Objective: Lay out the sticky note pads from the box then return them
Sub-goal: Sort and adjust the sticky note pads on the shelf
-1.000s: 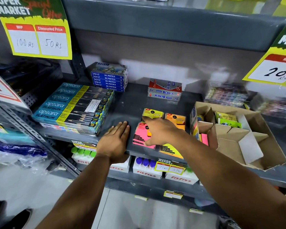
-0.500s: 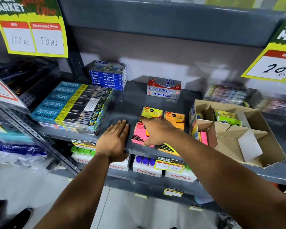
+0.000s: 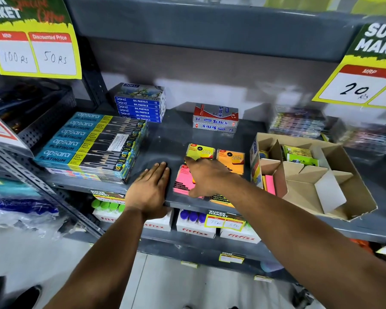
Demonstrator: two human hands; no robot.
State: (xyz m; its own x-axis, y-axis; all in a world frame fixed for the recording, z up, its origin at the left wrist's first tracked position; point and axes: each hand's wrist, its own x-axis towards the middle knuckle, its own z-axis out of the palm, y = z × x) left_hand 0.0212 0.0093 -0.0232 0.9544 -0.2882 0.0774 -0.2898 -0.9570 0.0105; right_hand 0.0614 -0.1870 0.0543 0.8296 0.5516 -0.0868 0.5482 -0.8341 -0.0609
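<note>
With our left hand [image 3: 151,188] flat and spread on the grey shelf [image 3: 163,139] and our right hand [image 3: 206,178] draped loosely, gripping nothing, over the pink sticky note pad [image 3: 183,181] left of the cardboard box [image 3: 308,175], we risk nudging the near pads off the shelf's edge.

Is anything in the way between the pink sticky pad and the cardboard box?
Nothing tall blocks it. The orange pads lie flat on the shelf between the pink pad and the cardboard box. The right hand rests on the pink pad and could lift it over them.
</note>
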